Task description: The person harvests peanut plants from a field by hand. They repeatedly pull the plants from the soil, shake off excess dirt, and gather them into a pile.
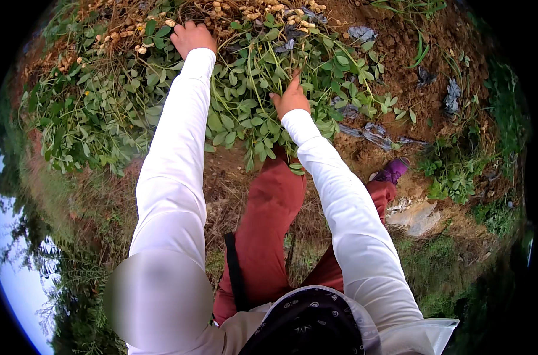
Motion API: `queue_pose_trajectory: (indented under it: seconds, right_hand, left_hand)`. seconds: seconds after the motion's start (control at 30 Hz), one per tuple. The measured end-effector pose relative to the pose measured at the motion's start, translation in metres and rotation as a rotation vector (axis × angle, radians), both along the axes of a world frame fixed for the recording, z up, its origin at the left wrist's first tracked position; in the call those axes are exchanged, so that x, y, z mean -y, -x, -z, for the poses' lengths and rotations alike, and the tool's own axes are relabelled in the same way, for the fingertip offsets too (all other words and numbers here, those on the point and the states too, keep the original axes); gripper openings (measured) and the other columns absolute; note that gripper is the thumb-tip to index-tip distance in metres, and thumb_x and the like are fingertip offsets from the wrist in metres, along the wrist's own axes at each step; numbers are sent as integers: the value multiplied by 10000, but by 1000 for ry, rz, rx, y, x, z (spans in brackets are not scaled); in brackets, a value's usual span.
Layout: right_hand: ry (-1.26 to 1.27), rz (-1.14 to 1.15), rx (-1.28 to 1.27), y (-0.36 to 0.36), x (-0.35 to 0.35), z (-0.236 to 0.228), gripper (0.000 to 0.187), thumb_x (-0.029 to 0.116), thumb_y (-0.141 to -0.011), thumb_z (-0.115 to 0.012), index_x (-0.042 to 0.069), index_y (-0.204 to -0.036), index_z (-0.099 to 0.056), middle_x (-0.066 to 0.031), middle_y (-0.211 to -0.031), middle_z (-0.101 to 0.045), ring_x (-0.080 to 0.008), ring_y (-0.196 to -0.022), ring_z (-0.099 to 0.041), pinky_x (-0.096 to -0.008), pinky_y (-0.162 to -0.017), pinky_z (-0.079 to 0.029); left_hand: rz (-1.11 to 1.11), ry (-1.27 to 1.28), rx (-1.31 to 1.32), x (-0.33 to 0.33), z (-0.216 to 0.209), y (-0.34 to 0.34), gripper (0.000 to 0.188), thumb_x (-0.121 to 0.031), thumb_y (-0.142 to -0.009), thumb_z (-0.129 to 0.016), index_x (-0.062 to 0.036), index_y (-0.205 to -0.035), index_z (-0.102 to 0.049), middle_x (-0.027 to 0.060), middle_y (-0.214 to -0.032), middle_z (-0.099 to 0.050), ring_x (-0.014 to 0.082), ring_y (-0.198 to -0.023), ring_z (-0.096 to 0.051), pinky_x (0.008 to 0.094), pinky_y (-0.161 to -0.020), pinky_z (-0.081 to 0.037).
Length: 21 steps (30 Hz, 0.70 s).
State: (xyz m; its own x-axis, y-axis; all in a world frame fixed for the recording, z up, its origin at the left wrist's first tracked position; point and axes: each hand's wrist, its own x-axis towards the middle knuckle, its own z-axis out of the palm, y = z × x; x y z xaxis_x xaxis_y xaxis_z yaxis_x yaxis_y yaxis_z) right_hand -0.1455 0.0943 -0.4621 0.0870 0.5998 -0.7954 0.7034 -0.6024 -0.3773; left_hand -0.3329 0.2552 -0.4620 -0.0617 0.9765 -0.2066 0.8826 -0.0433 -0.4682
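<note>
A wide heap of uprooted peanut plants (245, 89) lies in front of me, with leaves toward me and roots and pods at the far side. My left hand (193, 40) is closed on the plants at the root end, its fingertips partly sunk among the stems. Pale peanut pods (142, 49) hang from the roots beside it. Farther right and nearer, my right hand (292, 99) reaches into the leaves with thumb and index finger apart. Its index finger touches a stem, and the other fingers are mostly hidden.
Torn grey plastic film (375, 136) lies on the brown soil (399, 65) at right. My leg in red trousers (275, 201) stands close below the plants, and a purple shoe (393, 170) is farther right by a flat pale rock (420, 218). Dry grass borders the bank.
</note>
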Motion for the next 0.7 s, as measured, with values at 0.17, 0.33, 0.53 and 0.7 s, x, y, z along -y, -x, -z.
queue_pose_trajectory:
  seconds: [0.17, 0.33, 0.53, 0.7]
  right_hand:
    - [-130, 16, -36, 12, 0, -2, 992, 335, -785, -677, -13, -1436, -15, -240, -1163, -515, -359, -962, -591, -407, -817, -496]
    - [-77, 28, -29, 5, 2, -1, 994, 350, -789, -670, -11, -1439, -11, -242, -1191, -509, -355, -997, -582, -409, -860, -476]
    - [-6, -48, -4, -19, -8, -14, 989, 404, -781, -672, 21, -1452, -54, -211, -1223, -489, -342, -1032, -566, -400, -889, -451]
    - [-243, 130, 104, -22, -9, -29, 953, 340, -717, -743, 39, -1428, -184, -178, -1323, -355, -341, -1177, -434, -479, -1004, -325]
  left_hand:
    - [86, 4, -23, 0, 10, 18, 272, -379, -822, -625, -207, -1028, -671, 13, -1084, -590, 240, -1021, -487, 402, -889, -365]
    - [44, 117, -9, -2, -9, -2, 236, -215, -876, -539, -206, -1075, -667, 16, -1156, -557, 247, -1103, -442, 437, -973, -283]
    - [7, 23, -83, -3, 10, -5, 213, -193, -846, -568, -209, -1032, -670, 37, -1111, -549, 255, -1079, -442, 438, -990, -267]
    - [26, -75, 38, 0, 18, 9, 176, -310, -761, -685, -222, -912, -705, 5, -1041, -585, 245, -1026, -469, 414, -977, -298]
